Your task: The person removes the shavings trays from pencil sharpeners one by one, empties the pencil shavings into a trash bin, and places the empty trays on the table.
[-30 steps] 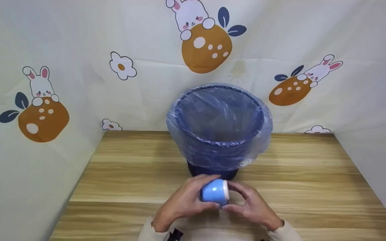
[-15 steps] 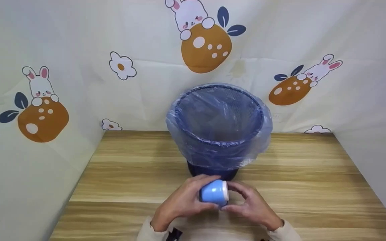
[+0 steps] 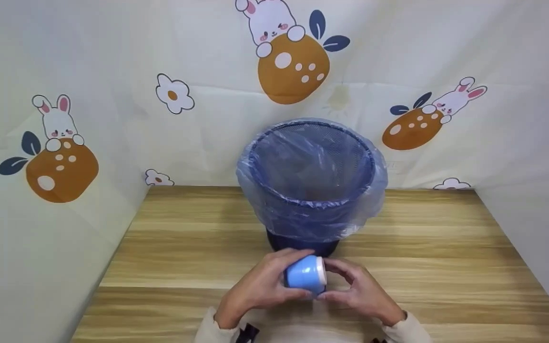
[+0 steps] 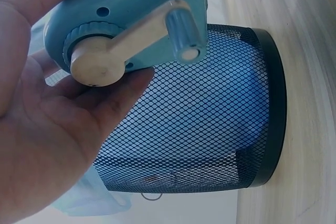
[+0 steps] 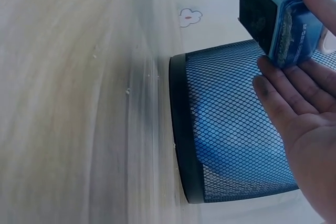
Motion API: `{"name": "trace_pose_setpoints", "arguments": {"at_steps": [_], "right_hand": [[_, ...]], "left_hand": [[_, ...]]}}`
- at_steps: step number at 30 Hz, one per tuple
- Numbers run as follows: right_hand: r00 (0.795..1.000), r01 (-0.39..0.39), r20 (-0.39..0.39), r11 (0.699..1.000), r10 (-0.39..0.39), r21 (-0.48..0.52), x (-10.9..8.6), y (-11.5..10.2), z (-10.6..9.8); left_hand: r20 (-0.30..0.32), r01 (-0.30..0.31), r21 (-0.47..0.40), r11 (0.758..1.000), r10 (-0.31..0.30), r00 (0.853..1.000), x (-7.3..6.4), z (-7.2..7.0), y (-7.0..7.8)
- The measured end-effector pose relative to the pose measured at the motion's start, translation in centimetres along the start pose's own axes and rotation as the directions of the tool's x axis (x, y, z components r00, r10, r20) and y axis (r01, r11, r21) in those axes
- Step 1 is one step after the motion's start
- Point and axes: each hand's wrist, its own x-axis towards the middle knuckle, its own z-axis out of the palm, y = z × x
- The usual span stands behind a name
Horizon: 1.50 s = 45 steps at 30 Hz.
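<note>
Two-handed, we curl our left hand (image 3: 266,282) around a blue plastic crank sharpener (image 3: 303,272), our right hand (image 3: 362,289) pinching its translucent blue drawer (image 5: 296,38), which a jerk could spill.

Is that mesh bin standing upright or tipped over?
Upright: in the head view, the mesh bin stands on the table, its open mouth facing up; the wrist views turn everything sideways.

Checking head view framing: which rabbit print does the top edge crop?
The middle rabbit print, above the bin; left print and right print show whole ears.
</note>
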Motion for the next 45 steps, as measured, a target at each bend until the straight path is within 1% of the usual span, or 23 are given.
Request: {"name": "trace_pose_setpoints", "arguments": {"at_steps": [5, 17, 30, 36, 41, 45], "right_hand": [[1.000, 0.004, 0.008, 1.000, -0.004, 0.004, 0.01, -0.01, -0.13], [0.999, 0.015, 0.031, 1.000, -0.016, 0.014, -0.08, 0.01, -0.28], [0.999, 0.018, 0.043, 1.000, -0.019, 0.017, 0.02, -0.12, -0.42], [0.999, 0.026, 0.036, 0.999, -0.026, 0.022, -0.01, -0.03, -0.84], [0.999, 0.002, 0.045, 0.999, -0.004, 0.043, -0.03, 0.17, -0.88], [0.999, -0.024, 0.029, 0.998, 0.022, 0.061, -0.10, 0.32, -0.87]], "left_hand": [[0.008, 0.000, -0.009, 1.000, 0.000, 1.000, 0.00, -0.10, 0.02], [0.022, 0.027, -0.006, 1.000, -0.027, 0.999, -0.05, -0.11, 0.11], [0.033, 0.025, -0.003, 1.000, -0.025, 0.999, -0.01, -0.29, 0.14], [0.016, 0.035, 0.015, 0.999, -0.035, 0.999, -0.22, -0.72, -0.01], [0.022, 0.044, 0.025, 0.999, -0.044, 0.999, -0.27, -0.86, -0.05], [0.027, 0.059, 0.027, 0.998, -0.059, 0.998, -0.26, -0.90, -0.10]]}}
